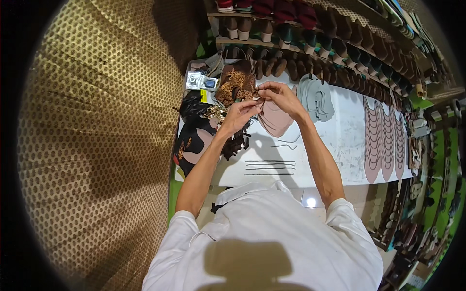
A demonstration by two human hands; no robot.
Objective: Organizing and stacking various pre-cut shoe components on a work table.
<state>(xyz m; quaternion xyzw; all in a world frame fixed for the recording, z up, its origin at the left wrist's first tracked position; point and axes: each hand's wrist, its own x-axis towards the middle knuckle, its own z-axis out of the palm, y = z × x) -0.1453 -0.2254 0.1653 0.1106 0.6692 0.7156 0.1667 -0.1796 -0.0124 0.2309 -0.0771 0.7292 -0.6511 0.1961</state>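
Note:
My left hand (241,115) and my right hand (281,98) meet over the far part of the white table (335,160). The fingertips of both are pinched close together on a thin brown strip (261,100), mostly hidden by the fingers. Beneath and beside my right hand lies a pile of pink sole-shaped pieces (277,121). Leopard-print pieces (236,87) are heaped just beyond my left hand. Several thin dark strips (270,168) lie in parallel rows nearer to me, and a couple of bent ones (288,146) are beyond them.
Grey sole-shaped pieces (318,102) are stacked right of my hands. Overlapping pink soles (387,145) form columns at the table's right. Black pieces (194,133) crowd the left end, beside a gold patterned curtain (102,145). Shelves of shoes (335,48) rise behind.

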